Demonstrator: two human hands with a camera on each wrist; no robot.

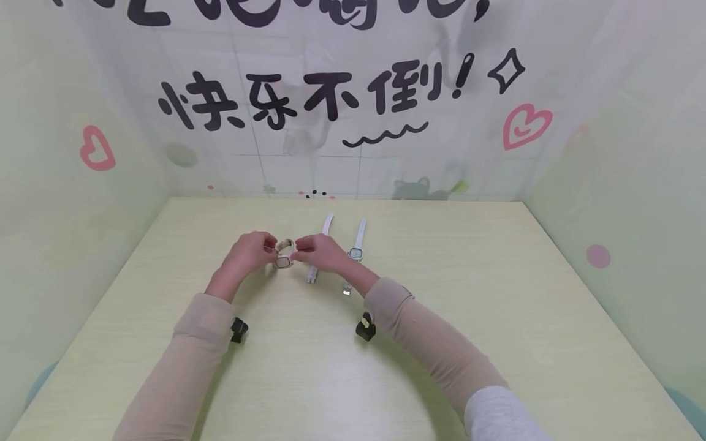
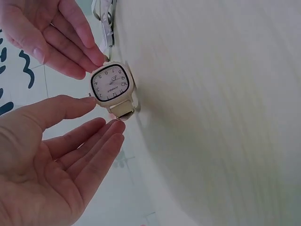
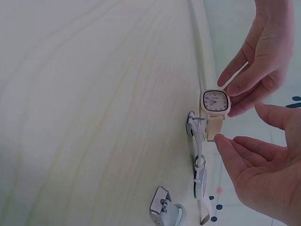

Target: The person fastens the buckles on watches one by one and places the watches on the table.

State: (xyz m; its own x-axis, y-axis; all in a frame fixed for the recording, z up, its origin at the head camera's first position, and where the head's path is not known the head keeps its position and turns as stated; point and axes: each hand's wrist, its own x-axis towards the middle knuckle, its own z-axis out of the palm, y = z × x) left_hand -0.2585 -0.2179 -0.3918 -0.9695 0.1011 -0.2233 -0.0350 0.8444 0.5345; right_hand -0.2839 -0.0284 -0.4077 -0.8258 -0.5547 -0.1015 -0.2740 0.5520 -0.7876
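Note:
A cream wristwatch (image 1: pixel 283 262) with a squarish case stands on the table, its strap bent into a loop. My left hand (image 1: pixel 250 252) is at its left side; in the left wrist view the thumb touches the case and the fairly straight fingers (image 2: pixel 96 162) reach to the strap. From the other side my right hand (image 1: pixel 322 252) touches the strap with its fingertips, its thumb (image 3: pixel 273 115) held apart in the right wrist view. A pale pink watch strap (image 1: pixel 328 225) lies partly behind the right hand. A white wristwatch (image 1: pixel 355 252) lies under the right forearm, partly hidden.
The pale wooden table (image 1: pixel 496 306) ends at a white printed curtain (image 1: pixel 309 171) at the back. Dark wrist-camera mounts (image 1: pixel 239 331) hang below both forearms. Metal buckles of the lying watches, such as one buckle (image 3: pixel 160 200), show in the right wrist view.

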